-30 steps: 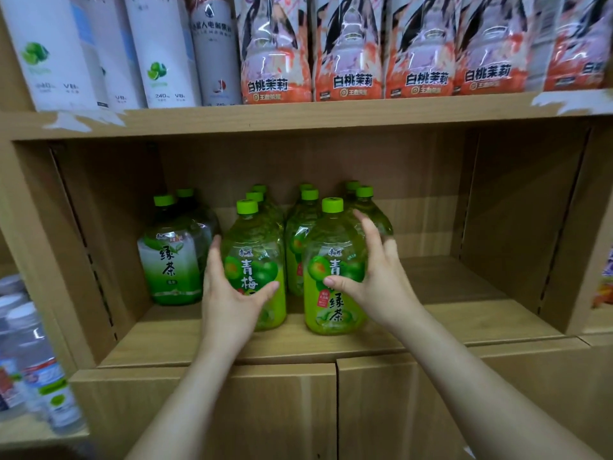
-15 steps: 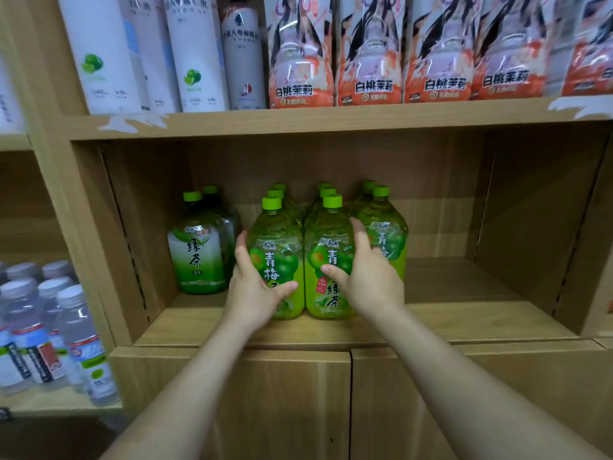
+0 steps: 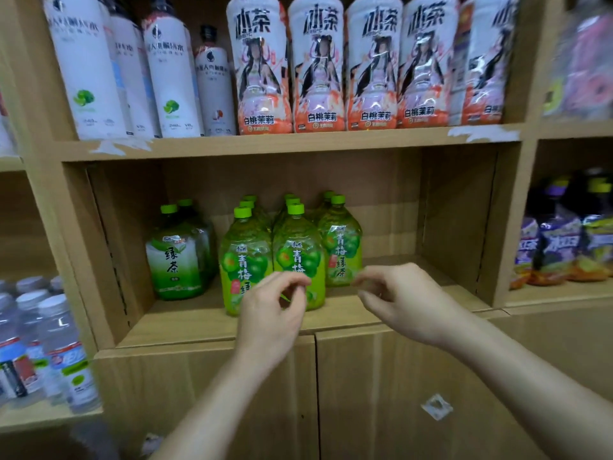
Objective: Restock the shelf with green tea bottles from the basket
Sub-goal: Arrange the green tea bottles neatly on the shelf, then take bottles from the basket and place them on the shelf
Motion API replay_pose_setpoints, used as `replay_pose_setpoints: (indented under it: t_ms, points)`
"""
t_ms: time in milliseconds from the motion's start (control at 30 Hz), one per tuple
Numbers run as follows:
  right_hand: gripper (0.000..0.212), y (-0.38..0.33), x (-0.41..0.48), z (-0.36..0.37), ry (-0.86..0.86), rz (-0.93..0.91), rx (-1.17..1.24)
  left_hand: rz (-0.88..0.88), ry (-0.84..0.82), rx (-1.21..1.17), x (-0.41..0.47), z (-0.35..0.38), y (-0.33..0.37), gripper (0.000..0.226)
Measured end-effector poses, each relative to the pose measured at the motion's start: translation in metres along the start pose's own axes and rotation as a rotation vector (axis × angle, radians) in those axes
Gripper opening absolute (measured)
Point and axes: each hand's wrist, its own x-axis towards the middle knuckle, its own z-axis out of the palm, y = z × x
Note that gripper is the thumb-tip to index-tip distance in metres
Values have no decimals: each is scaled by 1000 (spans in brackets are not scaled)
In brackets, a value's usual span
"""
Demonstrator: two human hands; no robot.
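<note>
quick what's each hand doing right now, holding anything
Left hand: open, fingers loosely curled, holding nothing, just in front of the green-capped clear plastic green tea bottles.
Right hand: open, fingers loosely curled, holding nothing.

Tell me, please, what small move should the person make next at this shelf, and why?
Probably lower both hands toward the basket, which is out of view, to fetch another bottle. The left hand and right hand hang loosely curled and hold nothing, in front of the front green tea bottles, which stand upright on the shelf, and its board lies bare to their right.
</note>
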Motion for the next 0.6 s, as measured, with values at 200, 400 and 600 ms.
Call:
replay_pose_setpoints:
  t_ms: [200, 400, 600]
  points:
    - [25, 26, -60, -48, -194, 113, -335, 142, -233, -176, -16, 61, 37, 16]
    - [20, 70, -153, -104, -205, 482, -441, 174, -457, -430, -46, 147, 100, 17]
    - [9, 91, -246, -156, 108, 861, -130, 267, -715, -630, -89, 211, 170, 18]
